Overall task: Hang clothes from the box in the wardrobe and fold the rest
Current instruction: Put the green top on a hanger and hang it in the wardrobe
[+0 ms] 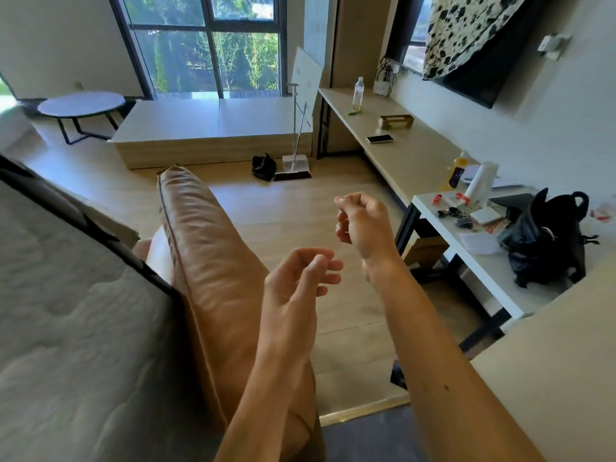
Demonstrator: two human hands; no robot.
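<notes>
**Empty-handed, between garments**

Both my hands are in the air with nothing in them. My left hand [300, 278] is loosely curled, the thumb near the forefinger but closing on nothing. My right hand [361, 221], just beyond it and a little higher, has its fingers curled in toward the palm; I see nothing held there.

I'd say I'm between pieces: going for the next garment, not hanging or folding one. That means turning to find the box first, because neither the box nor the wardrobe shows from here. I can't tell which side they lie on.

The only cloth in sight is a black-and-white spotted fabric [466, 31], hanging well above and to the right of my right hand. I can't say whether it belongs to the job. A tan leather cushion [206, 261] lies just left of my left hand, and a black bag [546, 241] sits on the white table [493, 281] off to the right of my right hand.
</notes>
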